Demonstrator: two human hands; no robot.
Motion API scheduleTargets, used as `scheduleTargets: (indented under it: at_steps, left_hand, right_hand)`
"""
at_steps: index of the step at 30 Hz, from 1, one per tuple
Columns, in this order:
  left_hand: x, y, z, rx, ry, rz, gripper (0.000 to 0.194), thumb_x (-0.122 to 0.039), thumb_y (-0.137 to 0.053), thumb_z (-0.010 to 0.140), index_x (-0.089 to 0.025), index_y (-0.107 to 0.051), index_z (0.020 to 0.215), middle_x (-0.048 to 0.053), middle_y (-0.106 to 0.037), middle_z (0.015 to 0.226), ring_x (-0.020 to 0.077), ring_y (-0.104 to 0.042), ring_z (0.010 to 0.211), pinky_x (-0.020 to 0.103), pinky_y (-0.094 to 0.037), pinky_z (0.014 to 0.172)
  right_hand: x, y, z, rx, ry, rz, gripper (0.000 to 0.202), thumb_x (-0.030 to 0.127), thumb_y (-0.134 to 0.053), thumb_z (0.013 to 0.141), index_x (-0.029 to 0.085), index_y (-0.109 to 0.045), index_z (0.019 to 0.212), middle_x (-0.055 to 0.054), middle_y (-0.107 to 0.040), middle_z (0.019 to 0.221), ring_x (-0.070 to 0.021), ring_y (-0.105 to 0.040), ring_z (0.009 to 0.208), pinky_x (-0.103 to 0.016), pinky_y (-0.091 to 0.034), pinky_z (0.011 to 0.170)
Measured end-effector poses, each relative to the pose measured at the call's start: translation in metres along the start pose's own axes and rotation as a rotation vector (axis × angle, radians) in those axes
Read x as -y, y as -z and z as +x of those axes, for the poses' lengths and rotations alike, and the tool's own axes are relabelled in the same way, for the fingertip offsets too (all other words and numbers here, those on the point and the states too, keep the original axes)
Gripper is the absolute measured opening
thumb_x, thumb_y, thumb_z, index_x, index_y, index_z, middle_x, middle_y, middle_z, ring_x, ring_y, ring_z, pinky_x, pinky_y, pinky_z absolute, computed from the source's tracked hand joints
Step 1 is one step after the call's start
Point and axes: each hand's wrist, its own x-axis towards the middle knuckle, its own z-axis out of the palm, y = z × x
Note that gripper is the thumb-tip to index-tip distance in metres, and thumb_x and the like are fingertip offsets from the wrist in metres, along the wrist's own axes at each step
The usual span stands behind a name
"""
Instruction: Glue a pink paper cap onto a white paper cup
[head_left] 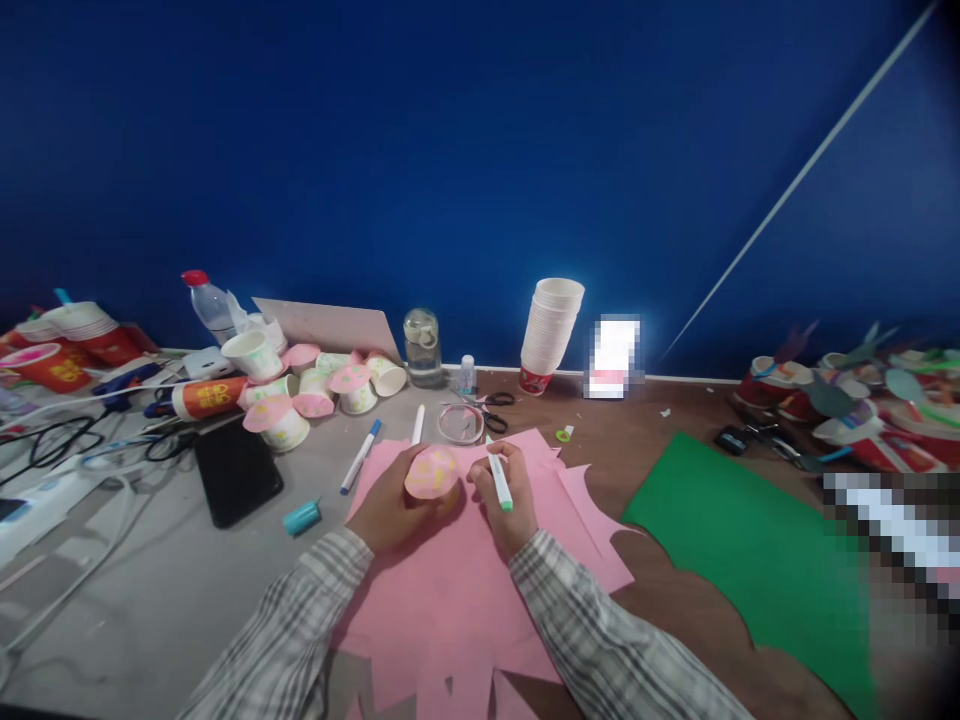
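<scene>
My left hand (393, 505) is closed on a round pink paper piece (432, 472) with yellow marks on its face. Whether a cup sits under that piece is hidden by my fingers. To its right, my right hand (511, 500) grips a white marker (499, 481) with a green end, its other end pointing up and away from me. A small gap separates the two hands. Both are above pink paper sheets (450, 610) with scalloped, cut edges. A blue-capped marker (361, 457) and another white marker (418, 425) lie beyond my left hand.
Left are paper cups with pink tops (279, 422), a black phone (237, 472) and cables. Scissors (498, 412), a roll of clear tape (460, 424), a glass jar (424, 348) and a tall cup stack (550, 335) stand ahead. Green paper (750, 560) lies right.
</scene>
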Motion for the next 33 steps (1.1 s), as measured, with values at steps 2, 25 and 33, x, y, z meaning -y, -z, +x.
scheduleTargets:
  at_steps: [2,25,33]
  left_hand:
    - [0.000,-0.001,-0.001,0.002,-0.006,-0.002,0.063,-0.023,-0.070,0.053,-0.025,-0.044,0.111,0.004,-0.053,0.114,0.0246,-0.048,0.106,0.038,-0.043,0.089]
    - [-0.009,-0.009,-0.003,0.035,0.021,-0.147,0.067,-0.039,-0.072,0.055,-0.024,-0.040,0.112,0.004,-0.058,0.103,0.0233,-0.055,0.093,0.036,-0.049,0.078]
    - [-0.002,-0.011,-0.004,0.027,0.075,-0.137,0.072,-0.037,-0.072,0.054,-0.025,-0.035,0.115,0.005,-0.054,0.109,0.0233,-0.055,0.094,0.036,-0.050,0.077]
  right_hand:
    - [0.002,-0.001,-0.002,0.042,0.008,-0.013,0.029,0.030,-0.059,0.072,0.023,-0.046,0.098,0.005,-0.061,0.064,-0.0145,-0.058,0.054,-0.024,-0.047,0.050]
    - [0.012,-0.017,-0.008,0.038,-0.266,0.354,0.036,0.028,-0.068,0.061,0.025,-0.048,0.091,0.009,-0.058,0.058,-0.0116,-0.056,0.042,-0.018,-0.042,0.038]
    - [0.011,-0.018,-0.008,0.014,-0.226,0.353,0.036,0.025,-0.069,0.061,0.025,-0.049,0.091,0.010,-0.058,0.058,-0.0117,-0.058,0.045,-0.021,-0.048,0.046]
